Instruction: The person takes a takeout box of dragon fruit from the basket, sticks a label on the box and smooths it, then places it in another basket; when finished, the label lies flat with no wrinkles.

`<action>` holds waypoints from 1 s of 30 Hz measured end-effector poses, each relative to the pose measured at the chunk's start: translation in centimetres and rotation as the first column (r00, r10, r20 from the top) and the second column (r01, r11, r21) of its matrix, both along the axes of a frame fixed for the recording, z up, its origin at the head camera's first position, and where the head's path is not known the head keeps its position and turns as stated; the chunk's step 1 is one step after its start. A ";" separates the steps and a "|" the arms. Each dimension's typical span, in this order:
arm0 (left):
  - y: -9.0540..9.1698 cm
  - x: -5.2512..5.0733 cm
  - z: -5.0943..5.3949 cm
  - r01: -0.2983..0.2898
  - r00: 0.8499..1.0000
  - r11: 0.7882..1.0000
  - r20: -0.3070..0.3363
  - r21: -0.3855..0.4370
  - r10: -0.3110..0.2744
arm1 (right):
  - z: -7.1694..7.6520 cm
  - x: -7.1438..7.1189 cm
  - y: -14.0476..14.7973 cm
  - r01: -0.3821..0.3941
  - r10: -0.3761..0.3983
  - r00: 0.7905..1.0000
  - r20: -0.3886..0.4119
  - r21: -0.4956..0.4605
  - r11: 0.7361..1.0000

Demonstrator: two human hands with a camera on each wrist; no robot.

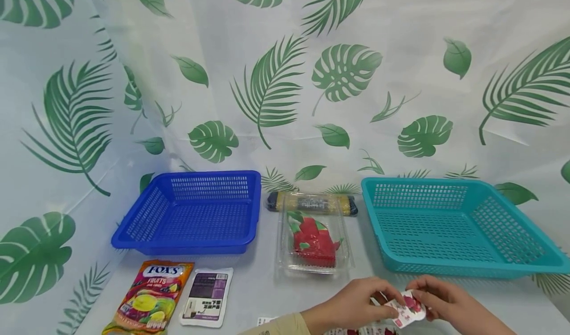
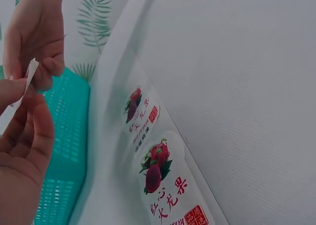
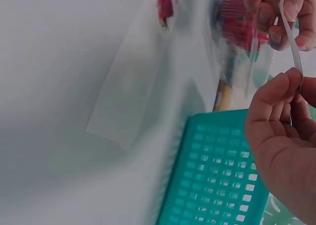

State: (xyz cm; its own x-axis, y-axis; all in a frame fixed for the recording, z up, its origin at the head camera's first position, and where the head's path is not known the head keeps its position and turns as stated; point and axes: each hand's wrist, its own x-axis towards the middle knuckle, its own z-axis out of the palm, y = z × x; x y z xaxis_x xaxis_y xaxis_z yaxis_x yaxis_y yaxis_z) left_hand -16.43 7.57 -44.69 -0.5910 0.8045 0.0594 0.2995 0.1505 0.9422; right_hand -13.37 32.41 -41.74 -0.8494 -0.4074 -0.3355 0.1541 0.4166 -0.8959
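Note:
Between my two hands is a white dragon fruit sticker with a red fruit picture. My left hand pinches its left side, and my right hand pinches its right end. Edge-on in the right wrist view, the sticker looks thin and slightly bent. Below the hands, a strip of similar stickers lies on the table, part of it bare backing. Beyond the hands stands a clear plastic box holding a red and green dragon fruit.
A teal basket stands at the back right, a blue basket at the back left. A yellow and dark package lies behind the box. At the front left are a FOX'S candy bag and a white and purple packet.

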 end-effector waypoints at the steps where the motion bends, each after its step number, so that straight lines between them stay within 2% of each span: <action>1: 0.0 0.1 0.1 -0.010 1.000 1.000 0.008 -0.002 0.010 | 0.2 -0.1 -0.1 0.004 -0.004 1.000 0.004 -0.004 1.000; 5: -0.1 0.2 0.6 -0.052 0.996 0.999 0.076 -0.001 0.052 | 0.6 -0.4 -0.8 0.040 -0.040 0.999 0.009 -0.010 0.999; 8: -0.3 0.1 1.2 -0.085 0.989 0.996 0.121 0.009 0.083 | 0.9 -0.5 -1.2 0.070 -0.070 0.997 -0.017 -0.002 0.998; 11: -0.6 -0.2 1.6 -0.124 0.986 0.991 0.117 0.045 0.118 | 1.2 -0.6 -1.7 0.102 -0.101 0.993 -0.060 0.014 0.995; 14: -0.9 -0.7 2.1 -0.185 0.978 0.977 0.117 0.102 0.173 | 1.7 -0.8 -2.5 0.192 -0.188 0.978 -0.088 0.046 0.980; 18: -1.6 -1.6 2.8 -0.305 0.949 0.941 0.123 0.147 0.289 | 2.5 -1.0 -4.0 0.328 -0.318 0.942 -0.108 0.098 0.939; 22: -2.1 -2.4 3.3 -0.419 0.907 0.890 0.137 0.182 0.399 | 2.8 -1.2 -5.3 0.393 -0.372 0.912 -0.175 0.101 0.914; 25: -2.4 -2.8 3.4 -0.474 0.880 0.854 0.143 0.216 0.452 | 2.7 -1.4 -6.1 0.424 -0.400 0.888 -0.226 0.065 0.904; 27: -2.5 -3.1 3.5 -0.490 0.871 0.839 0.144 0.236 0.469 | 2.6 -1.5 -6.6 0.431 -0.410 0.878 -0.247 0.036 0.902; 30: -2.6 -3.3 3.5 -0.500 0.866 0.828 0.136 0.253 0.481 | 2.7 -1.8 -7.5 0.419 -0.402 0.876 -0.266 0.009 0.908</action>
State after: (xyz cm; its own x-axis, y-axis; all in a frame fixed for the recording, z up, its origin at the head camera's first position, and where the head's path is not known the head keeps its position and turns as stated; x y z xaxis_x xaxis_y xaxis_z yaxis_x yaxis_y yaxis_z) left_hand -19.77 4.93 -41.20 -0.9134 0.3651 0.1802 0.1926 -0.0023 0.9813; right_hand -15.14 24.90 -39.06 -0.9948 0.0114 -0.1007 0.0961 0.4232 -0.9009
